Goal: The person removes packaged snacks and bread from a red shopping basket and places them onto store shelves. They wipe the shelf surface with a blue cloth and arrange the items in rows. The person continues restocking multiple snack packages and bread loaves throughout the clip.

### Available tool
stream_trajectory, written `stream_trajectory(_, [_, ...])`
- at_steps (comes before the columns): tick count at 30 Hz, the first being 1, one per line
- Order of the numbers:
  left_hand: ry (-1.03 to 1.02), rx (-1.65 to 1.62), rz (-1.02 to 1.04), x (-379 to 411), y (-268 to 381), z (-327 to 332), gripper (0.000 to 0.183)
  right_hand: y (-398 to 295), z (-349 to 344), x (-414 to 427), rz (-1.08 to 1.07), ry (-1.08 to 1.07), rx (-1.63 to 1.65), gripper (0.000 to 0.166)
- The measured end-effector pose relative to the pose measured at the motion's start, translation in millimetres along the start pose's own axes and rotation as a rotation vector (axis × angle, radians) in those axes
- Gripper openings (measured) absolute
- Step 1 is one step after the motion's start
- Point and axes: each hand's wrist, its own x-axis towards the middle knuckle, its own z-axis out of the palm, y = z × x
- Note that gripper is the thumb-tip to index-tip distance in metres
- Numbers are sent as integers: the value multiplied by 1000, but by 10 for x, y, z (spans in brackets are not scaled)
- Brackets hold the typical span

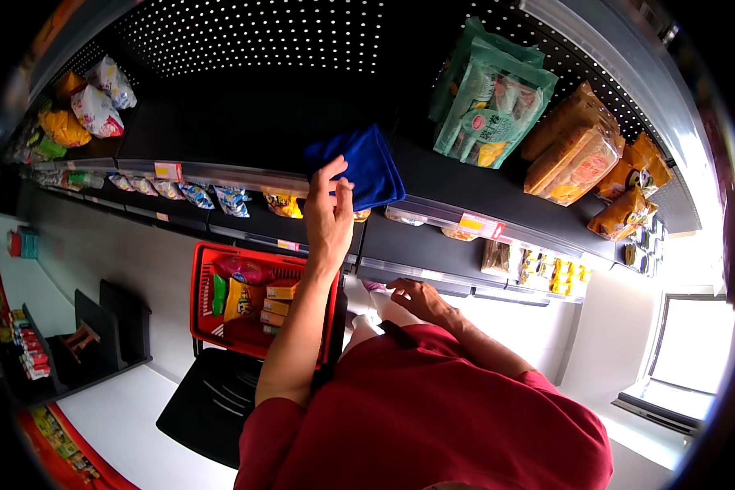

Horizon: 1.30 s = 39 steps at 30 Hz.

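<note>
My left hand (329, 223) reaches up to the front edge of a black shelf (220, 131), its fingers on a folded dark blue cloth (370, 168). The cloth lies partly on the shelf board and overhangs the clear price rail (239, 177). Part of its grip is hidden behind the fingers. Low beside my thigh hangs my right hand (425, 300), fingers loosely bent and apart, with nothing in it. To the right of the cloth stand green plastic snack bags (493, 104) on the same shelf level.
Brown bread-like packs (576, 159) and orange snack bags (628, 211) sit farther right. Several snack bags (98, 110) fill the left end. Below my left arm, a red shopping basket (199, 300) holds packets and boxes. A black padded seat or lid (211, 404) is near it.
</note>
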Motion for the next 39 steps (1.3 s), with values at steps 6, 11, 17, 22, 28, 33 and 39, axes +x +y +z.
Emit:
stream_trajectory(6, [3, 653, 425, 96, -33, 263, 47, 91, -9, 34, 4, 11, 19, 30])
stream_trajectory(11, [-132, 926, 435, 165, -141, 393, 53, -50, -49, 127, -32, 0, 11, 29])
stream_trajectory(17, [-153, 926, 450, 248, -189, 170, 57, -85, -74, 155, 6, -16, -5, 29])
stream_trajectory(22, [-181, 861, 517, 297, -290, 35, 57, -51, -53, 179, -13, -24, -19, 29])
stream_trajectory(28, [-154, 888, 449, 437, -280, -56, 52, 58, 89, 203, -20, -19, -17, 28])
stream_trajectory(33, [-222, 958, 348, 544, -265, -38, 58, 18, 57, 166, -28, 2, -37, 28])
stream_trajectory(39, [-398, 971, 342, 824, -219, 195, 61, 173, 179, 155, -63, 14, -32, 26])
